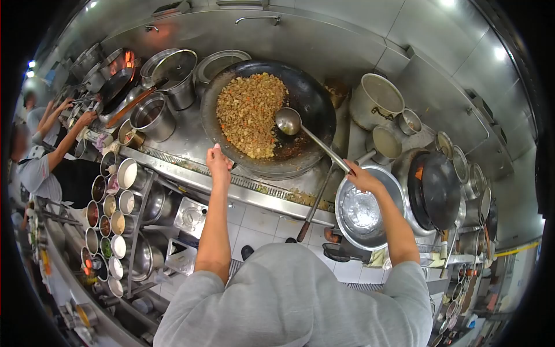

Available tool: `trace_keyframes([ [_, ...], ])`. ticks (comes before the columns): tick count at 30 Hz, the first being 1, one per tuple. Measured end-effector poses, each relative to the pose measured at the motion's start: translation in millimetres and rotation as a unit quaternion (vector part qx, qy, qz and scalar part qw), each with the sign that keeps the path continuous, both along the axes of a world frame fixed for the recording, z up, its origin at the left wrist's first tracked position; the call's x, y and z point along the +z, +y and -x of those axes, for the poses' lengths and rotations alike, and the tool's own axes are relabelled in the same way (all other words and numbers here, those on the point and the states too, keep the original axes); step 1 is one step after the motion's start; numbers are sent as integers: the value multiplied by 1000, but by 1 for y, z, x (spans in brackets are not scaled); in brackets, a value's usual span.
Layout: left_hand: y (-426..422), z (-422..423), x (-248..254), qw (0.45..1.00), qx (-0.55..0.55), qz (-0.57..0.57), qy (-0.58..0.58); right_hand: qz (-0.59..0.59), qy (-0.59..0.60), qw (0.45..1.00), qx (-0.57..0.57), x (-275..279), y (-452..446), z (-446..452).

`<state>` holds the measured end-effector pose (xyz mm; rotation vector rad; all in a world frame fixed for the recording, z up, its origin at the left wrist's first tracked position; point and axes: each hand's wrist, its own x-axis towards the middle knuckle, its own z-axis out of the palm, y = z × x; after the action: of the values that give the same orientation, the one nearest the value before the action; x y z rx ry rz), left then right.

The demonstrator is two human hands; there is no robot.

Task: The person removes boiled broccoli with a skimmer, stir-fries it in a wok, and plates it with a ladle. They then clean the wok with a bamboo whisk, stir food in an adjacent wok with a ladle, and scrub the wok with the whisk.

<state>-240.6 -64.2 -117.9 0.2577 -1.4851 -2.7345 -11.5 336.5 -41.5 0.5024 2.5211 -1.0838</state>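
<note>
A large dark wok sits on the stove in front of me, with a heap of browned, finely diced food flecked with orange over its left half. My left hand is closed at the wok's near left edge, where a short dark handle end shows beside the fingers. In my right hand is the long handle of a metal ladle. The ladle's bowl lies inside the wok against the right side of the food. Below my right hand and forearm stands a wide metal basin with a shiny bottom.
Metal pots stand left of the wok. A large stockpot, a saucepan and stacked dark woks are at right. Several small seasoning containers fill a rack at left. Co-workers work beside flames at far left.
</note>
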Motion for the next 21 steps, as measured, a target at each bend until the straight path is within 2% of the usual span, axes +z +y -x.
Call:
trace_keyframes([
  [1,0,1,-1,1000,-2,-2,2,0,0,1000,0,5,-1,-1],
  [2,-1,1,-2,1000,-5,-5,4,144,-50,986,-62,8,-1,-3],
  [3,-2,-1,-3,1000,-6,-4,4,284,-98,946,-124,10,-3,-6],
  [4,-2,-1,-4,1000,-5,2,5,285,-96,945,-126,13,-6,-11],
  [6,0,1,-1,1000,-2,4,11,451,-109,863,-199,21,-13,-19],
  [7,0,1,-1,1000,-3,2,8,449,-109,864,-198,26,-17,-22],
  [9,-2,0,-3,1000,-5,-1,6,521,-96,813,-243,35,-22,-27],
  [10,-3,0,-3,1000,-10,-7,5,521,-92,813,-243,40,-23,-27],
  [12,-2,2,-3,1000,-22,-19,9,586,-8,765,-268,53,-20,-23],
  [13,-2,2,-4,1000,-8,-10,4,582,2,767,-270,56,-14,-16],
  [15,-1,3,-8,1000,3,12,14,509,163,809,-246,46,7,8],
  [16,0,4,-8,1000,1,12,16,46,253,937,-239,14,13,35],
  [17,0,1,-7,1000,0,14,16,-426,272,844,-179,-12,14,58],
  [18,2,-1,-7,1000,-9,12,20,-303,273,887,-217,4,13,61],
  [21,-4,1,-7,1000,-7,17,8,-250,335,887,-196,-5,38,31],
])
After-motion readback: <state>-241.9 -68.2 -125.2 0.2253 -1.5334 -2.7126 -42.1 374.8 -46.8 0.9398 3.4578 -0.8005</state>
